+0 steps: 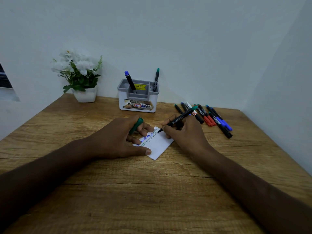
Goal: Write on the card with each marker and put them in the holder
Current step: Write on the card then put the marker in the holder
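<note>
A white card (158, 146) lies on the wooden table with blue and green writing along its far edge. My right hand (184, 132) grips a black marker with a green end (179, 119), its tip touching the card's far corner. My left hand (118, 137) rests on the card's left side, thumb on its near edge, and holds the green cap (137, 124) between its fingers. A grey and white holder (138, 98) stands behind, with a blue-ended marker (130, 81) and a green-ended marker (156, 80) upright in it.
Several loose markers (211, 118), red, blue, green and white, lie in a row on the table to the right of my right hand. A white pot of white flowers (81, 78) stands at the back left. Walls close in behind and on the right.
</note>
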Demonstrator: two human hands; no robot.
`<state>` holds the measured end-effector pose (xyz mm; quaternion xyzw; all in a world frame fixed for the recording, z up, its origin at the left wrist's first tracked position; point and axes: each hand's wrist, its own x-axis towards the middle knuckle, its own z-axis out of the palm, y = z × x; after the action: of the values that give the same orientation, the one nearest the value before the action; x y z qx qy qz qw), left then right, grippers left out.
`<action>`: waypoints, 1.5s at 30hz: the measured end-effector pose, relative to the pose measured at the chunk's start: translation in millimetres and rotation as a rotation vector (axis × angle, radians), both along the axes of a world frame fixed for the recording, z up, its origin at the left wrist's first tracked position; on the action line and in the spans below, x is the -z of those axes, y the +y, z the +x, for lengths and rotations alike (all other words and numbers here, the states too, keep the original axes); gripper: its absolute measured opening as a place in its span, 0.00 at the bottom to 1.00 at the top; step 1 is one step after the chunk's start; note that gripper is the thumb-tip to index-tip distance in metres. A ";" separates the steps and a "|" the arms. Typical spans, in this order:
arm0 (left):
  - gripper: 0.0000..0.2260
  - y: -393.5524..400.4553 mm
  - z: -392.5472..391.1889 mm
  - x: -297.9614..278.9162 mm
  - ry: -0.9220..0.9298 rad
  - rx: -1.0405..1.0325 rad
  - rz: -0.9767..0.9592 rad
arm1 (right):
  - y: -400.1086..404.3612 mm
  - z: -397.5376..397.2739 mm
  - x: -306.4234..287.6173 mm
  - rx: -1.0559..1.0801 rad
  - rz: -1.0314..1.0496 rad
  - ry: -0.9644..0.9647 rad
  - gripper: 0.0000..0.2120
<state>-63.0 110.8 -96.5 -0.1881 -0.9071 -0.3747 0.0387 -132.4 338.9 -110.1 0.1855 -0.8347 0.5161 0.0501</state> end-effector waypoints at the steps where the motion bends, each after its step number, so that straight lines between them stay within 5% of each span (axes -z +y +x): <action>1: 0.24 -0.5 -0.4 0.4 0.001 0.002 0.000 | 0.4 -0.5 -0.3 0.008 -0.003 0.003 0.04; 14: 0.27 -1.2 0.1 0.2 0.004 -0.008 -0.031 | -0.1 1.7 -3.4 0.045 -0.015 -0.045 0.04; 22: 0.18 -1.7 -0.7 3.3 0.070 -0.011 -0.080 | -0.8 5.9 -4.3 0.085 -0.018 0.045 0.05; 25: 0.10 -1.5 -0.4 4.3 0.121 -0.019 -0.131 | -0.8 12.7 -9.4 0.022 -0.345 -0.158 0.06; 30: 0.17 0.0 0.2 5.3 0.100 -0.036 -0.103 | -2.5 25.9 -17.5 -0.164 -0.692 -0.331 0.08; 36: 0.16 -2.7 -3.6 9.9 0.176 -0.042 -0.257 | -3.0 28.9 -18.2 -0.106 -0.517 -0.125 0.07; 45: 0.09 -1.4 -5.9 11.8 0.179 -0.030 -0.260 | -3.3 28.7 -15.0 -0.120 -0.323 -0.067 0.06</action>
<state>-68.8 109.4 -108.3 -0.2107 -0.9436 -0.2351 0.1000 -103.7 335.6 -95.1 0.2074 -0.7296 0.6514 0.0206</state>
